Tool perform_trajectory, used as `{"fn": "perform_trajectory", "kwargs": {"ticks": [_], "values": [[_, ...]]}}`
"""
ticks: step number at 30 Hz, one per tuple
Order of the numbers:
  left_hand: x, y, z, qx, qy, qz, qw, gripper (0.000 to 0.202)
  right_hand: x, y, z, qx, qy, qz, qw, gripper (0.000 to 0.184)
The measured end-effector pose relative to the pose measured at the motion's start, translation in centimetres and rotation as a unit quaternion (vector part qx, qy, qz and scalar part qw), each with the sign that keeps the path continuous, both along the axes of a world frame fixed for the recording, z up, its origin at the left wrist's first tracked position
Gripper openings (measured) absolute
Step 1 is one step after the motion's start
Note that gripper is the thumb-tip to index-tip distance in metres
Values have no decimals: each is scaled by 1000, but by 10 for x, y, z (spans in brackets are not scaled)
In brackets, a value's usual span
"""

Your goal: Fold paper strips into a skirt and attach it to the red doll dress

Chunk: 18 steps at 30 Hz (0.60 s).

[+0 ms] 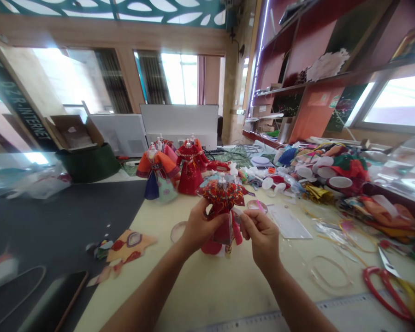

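Observation:
A small doll figure in a red patterned paper dress stands upright over the pale yellow table. My left hand is wrapped round its waist from the left. My right hand is closed in a pinch just right of the dress, thumb and forefinger together at its side; what they hold is too small to name. Behind it stand finished dolls, one in an orange and blue dress and one in a red dress.
Red-handled scissors lie at the right edge. Patterned paper scraps lie at the left by a dark mat. Piles of coloured paper, white discs and tape rolls crowd the right. A ruler lies at the front edge.

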<state>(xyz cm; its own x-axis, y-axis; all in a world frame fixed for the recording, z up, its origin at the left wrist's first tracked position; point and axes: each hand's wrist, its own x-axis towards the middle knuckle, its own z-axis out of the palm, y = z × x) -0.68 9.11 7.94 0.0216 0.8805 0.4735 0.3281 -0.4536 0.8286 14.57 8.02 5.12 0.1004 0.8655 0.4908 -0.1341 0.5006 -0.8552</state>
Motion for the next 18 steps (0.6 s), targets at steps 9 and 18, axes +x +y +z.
{"fn": "perform_trajectory", "kwargs": {"ticks": [9,18], "values": [[3,-1,0,14,11,7,1000,26,0,-1,1,-23,17,52,998,18],[-2,3,-2,9,6,4,1000,30,3,-2,1,-27,45,111,992,18]]}}
